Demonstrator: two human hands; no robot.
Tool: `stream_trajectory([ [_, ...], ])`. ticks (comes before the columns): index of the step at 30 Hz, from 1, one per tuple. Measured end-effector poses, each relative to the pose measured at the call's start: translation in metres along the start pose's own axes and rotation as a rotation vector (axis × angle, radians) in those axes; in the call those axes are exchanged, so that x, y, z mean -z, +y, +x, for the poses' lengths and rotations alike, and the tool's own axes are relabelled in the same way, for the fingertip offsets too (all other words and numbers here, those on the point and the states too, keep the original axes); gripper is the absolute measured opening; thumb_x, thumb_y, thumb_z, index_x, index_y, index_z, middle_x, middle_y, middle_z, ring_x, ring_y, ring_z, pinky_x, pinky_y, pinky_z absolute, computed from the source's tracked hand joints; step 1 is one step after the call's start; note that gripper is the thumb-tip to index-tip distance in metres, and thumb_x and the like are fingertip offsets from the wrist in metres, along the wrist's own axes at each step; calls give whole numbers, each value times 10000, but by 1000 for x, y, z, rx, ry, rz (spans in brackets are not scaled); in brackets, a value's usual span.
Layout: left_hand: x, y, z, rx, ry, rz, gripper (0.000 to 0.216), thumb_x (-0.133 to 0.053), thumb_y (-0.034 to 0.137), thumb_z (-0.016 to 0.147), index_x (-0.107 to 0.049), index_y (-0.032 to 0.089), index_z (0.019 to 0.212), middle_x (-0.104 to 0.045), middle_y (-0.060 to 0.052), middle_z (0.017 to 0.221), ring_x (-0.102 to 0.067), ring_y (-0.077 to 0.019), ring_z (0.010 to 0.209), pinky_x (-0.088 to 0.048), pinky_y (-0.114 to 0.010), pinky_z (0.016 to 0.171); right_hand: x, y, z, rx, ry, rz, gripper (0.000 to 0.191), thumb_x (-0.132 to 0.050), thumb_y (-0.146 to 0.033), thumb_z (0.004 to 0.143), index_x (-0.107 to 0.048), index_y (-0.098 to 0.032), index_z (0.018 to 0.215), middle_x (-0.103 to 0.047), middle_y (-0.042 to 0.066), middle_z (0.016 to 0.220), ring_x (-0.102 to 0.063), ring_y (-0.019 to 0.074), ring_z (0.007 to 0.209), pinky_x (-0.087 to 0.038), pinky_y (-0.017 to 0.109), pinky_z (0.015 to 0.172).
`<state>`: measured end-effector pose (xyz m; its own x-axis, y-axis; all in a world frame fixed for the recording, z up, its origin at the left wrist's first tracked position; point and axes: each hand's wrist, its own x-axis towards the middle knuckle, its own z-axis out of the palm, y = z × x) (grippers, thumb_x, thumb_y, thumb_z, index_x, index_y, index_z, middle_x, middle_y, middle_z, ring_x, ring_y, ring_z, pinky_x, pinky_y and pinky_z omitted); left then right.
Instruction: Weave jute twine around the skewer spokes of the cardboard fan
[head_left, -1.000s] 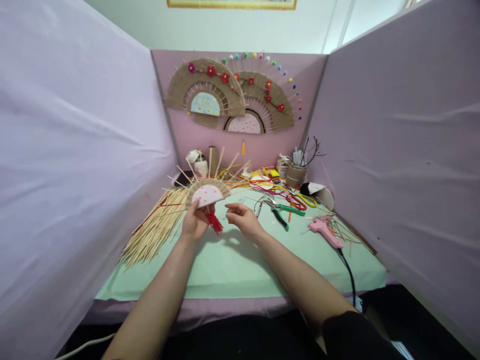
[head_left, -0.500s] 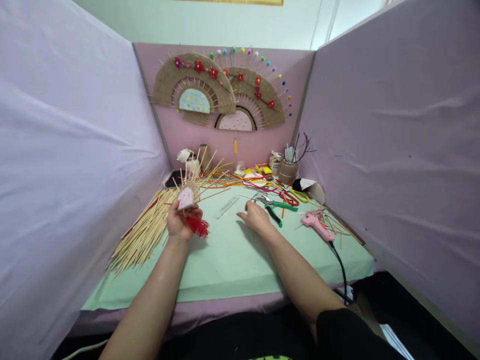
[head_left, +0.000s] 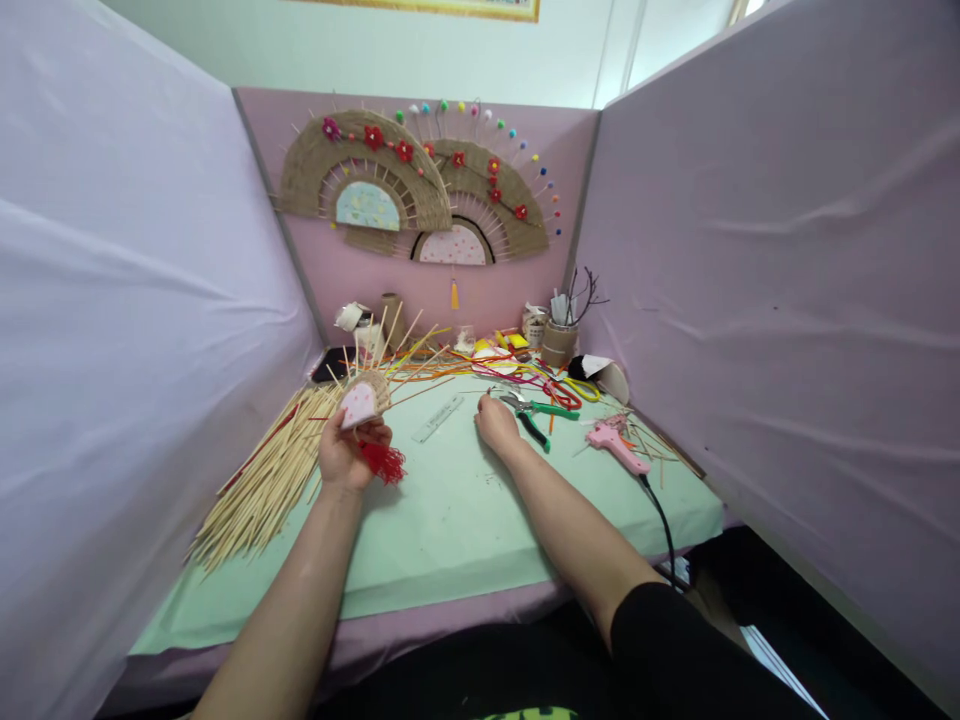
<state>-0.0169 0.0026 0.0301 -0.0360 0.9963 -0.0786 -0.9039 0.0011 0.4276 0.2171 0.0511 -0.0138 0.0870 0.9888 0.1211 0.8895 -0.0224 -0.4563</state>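
My left hand [head_left: 343,457] pinches one small fan [head_left: 361,402] with one red tassel [head_left: 384,461]; my right hand [head_left: 497,424], beside one pair of pliers [head_left: 527,407], curls, grip unclear.

The small fan [head_left: 360,404] covers some of the left hand's [head_left: 346,452] fingers, so I can't see how they grip its back. The right hand's [head_left: 496,420] fingertips are bunched beside the pliers [head_left: 531,414]; whether they pinch anything is too small for me to tell. I can't read the ruler's [head_left: 437,418] markings. Dark specks [head_left: 491,480] on the green cloth [head_left: 435,545], near the right wrist, are too tiny to identify. On the far panel [head_left: 259,140], the left wall fan [head_left: 300,180] hides part of the right wall fan [head_left: 517,225]. High up, only the lower edge of a gold-bordered frame [head_left: 450,9] shows.
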Motion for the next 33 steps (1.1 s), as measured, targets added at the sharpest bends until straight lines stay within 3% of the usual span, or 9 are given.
stream_trajectory([
  [5,-3,1,-2,18,-14,9,67,-559,206,757,-577,158,801,-569,7,612,-536,-101,524,-462,-212,500,-7,2,4,105,128,118,218,-499,-211,894,-571,-161,1094,-593,127,1156,-544,199,1085,-386,285,899],
  [9,-6,3,-7,94,-34,77,93,-582,191,785,-603,160,871,-592,-2,623,-566,-92,526,-418,-139,419,-9,5,6,154,165,207,158,-508,-174,870,-614,-168,986,-629,101,1047,-560,190,1008,-400,290,879],
  [14,-7,-1,-10,228,-39,332,181,-602,144,792,-628,183,966,-682,-36,724,-646,-142,552,-392,-131,338,-12,8,10,163,190,330,155,-525,-153,822,-636,-175,930,-649,79,966,-573,176,941,-419,292,863],
  [20,3,-12,-5,417,-5,595,164,-643,120,777,-653,139,939,-704,-98,723,-668,-182,531,-410,-157,332,-7,19,23,12,248,522,166,-510,-166,783,-634,-176,893,-672,48,856,-606,160,799,-460,277,777],
  [25,12,-12,0,479,32,635,202,-694,123,743,-670,96,942,-711,-152,717,-672,-224,497,-417,-194,333,19,47,34,-177,429,719,270,-433,-214,803,-568,-142,1024,-657,99,1007,-614,165,880,-480,252,726],
  [28,15,-12,1,538,9,636,220,-704,127,735,-676,74,947,-714,-180,722,-670,-236,485,-419,-205,333,35,65,33,-275,502,840,306,-400,-259,822,-520,-155,1084,-644,72,932,-624,145,791,-468,215,599],
  [33,19,-16,1,557,-24,773,143,-703,194,748,-684,99,853,-721,-187,724,-658,-220,466,-389,-198,314,50,75,28,-293,571,983,336,-509,-349,786,-509,-178,1075,-621,25,855,-591,108,661,-435,189,529],
])
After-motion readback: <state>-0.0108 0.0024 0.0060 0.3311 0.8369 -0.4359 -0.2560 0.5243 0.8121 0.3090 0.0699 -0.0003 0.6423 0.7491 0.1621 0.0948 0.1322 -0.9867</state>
